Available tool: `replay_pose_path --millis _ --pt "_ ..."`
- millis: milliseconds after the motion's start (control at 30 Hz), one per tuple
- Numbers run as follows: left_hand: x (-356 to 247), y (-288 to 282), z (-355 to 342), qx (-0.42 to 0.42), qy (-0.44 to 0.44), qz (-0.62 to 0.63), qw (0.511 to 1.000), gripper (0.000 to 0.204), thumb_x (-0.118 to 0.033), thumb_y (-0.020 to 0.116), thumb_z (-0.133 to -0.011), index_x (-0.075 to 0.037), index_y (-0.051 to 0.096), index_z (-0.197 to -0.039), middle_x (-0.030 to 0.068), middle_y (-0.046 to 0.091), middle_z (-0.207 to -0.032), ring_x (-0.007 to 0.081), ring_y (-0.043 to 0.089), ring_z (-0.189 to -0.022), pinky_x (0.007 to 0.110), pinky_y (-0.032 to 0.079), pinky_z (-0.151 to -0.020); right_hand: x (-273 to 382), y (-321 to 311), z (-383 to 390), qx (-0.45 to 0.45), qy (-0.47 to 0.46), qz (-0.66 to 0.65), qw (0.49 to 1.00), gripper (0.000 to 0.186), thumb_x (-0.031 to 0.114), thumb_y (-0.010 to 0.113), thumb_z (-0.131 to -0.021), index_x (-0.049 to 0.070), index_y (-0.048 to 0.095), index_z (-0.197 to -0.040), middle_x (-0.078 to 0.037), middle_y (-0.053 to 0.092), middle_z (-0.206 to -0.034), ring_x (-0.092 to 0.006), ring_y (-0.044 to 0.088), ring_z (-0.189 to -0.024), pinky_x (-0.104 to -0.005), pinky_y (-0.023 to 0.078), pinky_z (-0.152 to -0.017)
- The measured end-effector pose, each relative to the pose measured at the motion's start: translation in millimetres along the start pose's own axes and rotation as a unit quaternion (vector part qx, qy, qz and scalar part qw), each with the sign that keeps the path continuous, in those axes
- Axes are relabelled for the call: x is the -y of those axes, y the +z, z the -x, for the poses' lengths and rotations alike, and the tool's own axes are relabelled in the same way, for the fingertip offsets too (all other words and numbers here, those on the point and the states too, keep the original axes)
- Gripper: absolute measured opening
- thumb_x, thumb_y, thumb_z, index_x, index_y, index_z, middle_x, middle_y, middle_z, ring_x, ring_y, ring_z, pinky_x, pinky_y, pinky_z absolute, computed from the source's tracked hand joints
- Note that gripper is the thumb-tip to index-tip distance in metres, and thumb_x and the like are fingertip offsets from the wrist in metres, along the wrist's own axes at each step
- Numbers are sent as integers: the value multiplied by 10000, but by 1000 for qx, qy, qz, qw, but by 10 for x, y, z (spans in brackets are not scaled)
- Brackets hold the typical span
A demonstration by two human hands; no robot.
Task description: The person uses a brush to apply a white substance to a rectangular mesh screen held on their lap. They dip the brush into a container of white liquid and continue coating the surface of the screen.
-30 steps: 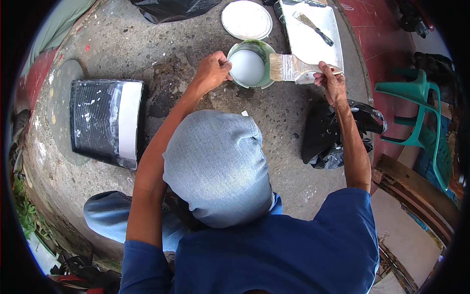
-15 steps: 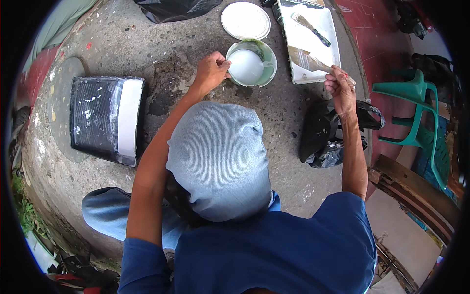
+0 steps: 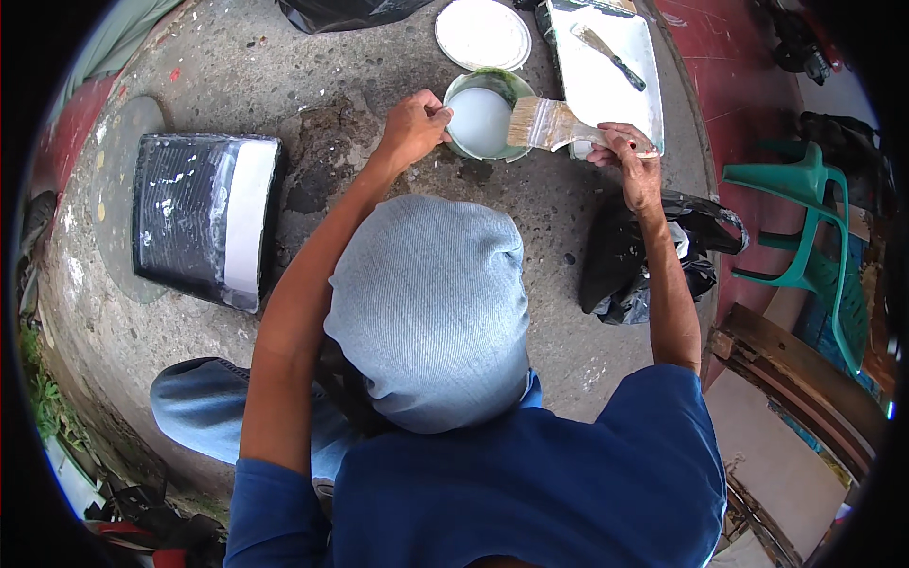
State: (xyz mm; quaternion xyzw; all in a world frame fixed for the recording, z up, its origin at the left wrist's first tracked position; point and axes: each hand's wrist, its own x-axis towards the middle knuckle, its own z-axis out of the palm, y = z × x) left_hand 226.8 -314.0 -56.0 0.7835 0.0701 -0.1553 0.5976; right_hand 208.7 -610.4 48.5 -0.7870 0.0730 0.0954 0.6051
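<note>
My left hand (image 3: 415, 131) pinches the near left rim of a small round paint tub (image 3: 462, 148), which holds white liquid and has green stains inside its wall. My right hand (image 3: 629, 161) grips the handle of a wide paintbrush (image 3: 544, 125). Its bristles reach over the tub's right rim, pointing left. Behind my right hand lies a white tray (image 3: 625, 38), with a smaller paintbrush (image 3: 608, 55) resting in it. A round white lid (image 3: 483, 36) sits just beyond the tub.
On the left of the concrete surface (image 3: 322, 85) lies a black ribbed panel (image 3: 180, 213) with a white band. A black plastic bag (image 3: 606, 260) rests below my right forearm; another dark bag (image 3: 346, 11) is at the far edge. A green plastic chair (image 3: 805, 180) stands right.
My right hand has swung the wide paintbrush leftward from over the white tray to the tub's rim. My left hand stays on the tub.
</note>
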Motion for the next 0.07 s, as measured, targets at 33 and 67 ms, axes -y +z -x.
replay_pose_path --millis 33,67 --pt "-2 0 -1 2 3 0 1000 188 -181 605 -841 4 573 -846 110 643 -737 170 663 -620 283 524 -571 -26 -24 -54 12 13 16 1000 293 197 564 -867 -30 578 -1052 -130 642 -822 -180 643 -665 -268 514 -637" --pt "16 -16 -7 3 5 1 1000 192 -186 609 -839 2 574 -850 114 647 -745 173 663 -621 285 527 -578 -42 -27 -122 26 25 32 999 298 224 549 -881 -10 577 -1064 -124 643 -825 -177 636 -675 -277 512 -663"
